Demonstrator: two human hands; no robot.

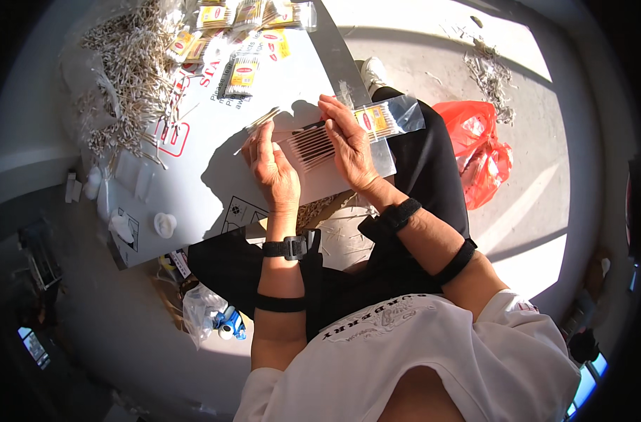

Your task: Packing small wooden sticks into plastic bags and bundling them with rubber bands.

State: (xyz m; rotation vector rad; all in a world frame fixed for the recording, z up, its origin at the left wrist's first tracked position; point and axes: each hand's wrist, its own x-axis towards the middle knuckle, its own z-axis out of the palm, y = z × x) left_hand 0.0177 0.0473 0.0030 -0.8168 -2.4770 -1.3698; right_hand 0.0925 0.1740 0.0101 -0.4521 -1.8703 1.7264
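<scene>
Your left hand pinches a slim bundle of pale cotton swabs, slanting toward upper right; the flat row of thin-stemmed swabs lies to its right at frame centre, nearer your right hand, whose closure cannot be determined.

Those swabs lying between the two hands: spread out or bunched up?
Spread out: the swabs lie side by side in a row, next to the right hand.

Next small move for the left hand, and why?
Probably move the left hand right, bringing its cotton swabs to the left end of the swab row. Those swabs sit apart from the row, while the right hand is at the row's other end, near the yellow-labelled clear packet.
</scene>
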